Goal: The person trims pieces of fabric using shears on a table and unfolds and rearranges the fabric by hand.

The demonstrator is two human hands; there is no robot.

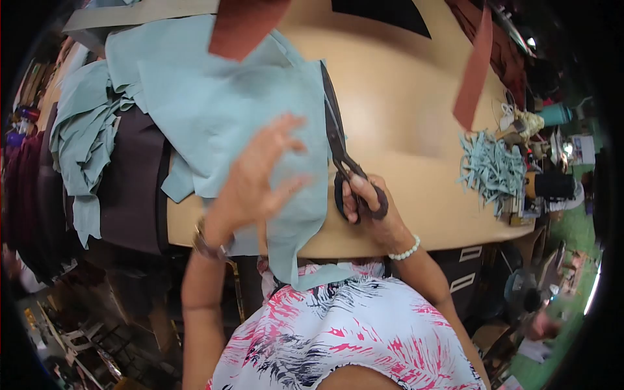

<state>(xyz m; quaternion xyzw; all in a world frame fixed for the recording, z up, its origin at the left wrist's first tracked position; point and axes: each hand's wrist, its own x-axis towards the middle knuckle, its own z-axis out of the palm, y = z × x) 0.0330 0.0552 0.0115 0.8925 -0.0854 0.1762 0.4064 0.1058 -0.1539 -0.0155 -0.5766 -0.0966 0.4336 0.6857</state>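
Note:
A large light-blue piece of leather or fabric (227, 91) covers the left middle of the table, one strip of it hanging over the front edge. Over it is my left hand (263, 169), blurred, fingers spread and curved, with nothing visible in them. My right hand (370, 201) grips the handles of large dark scissors (338, 140). Their blades point away from me along the right edge of the light-blue piece. Whether the blades have the material between them I cannot tell.
Crumpled light-blue pieces (88, 136) lie on dark brown material (140, 169) at left. A heap of light-blue scraps (492, 170) sits at the table's right end, near a dark thread spool (552, 186). Reddish-brown pieces (473, 84) appear at the top and right of the wooden table (403, 188).

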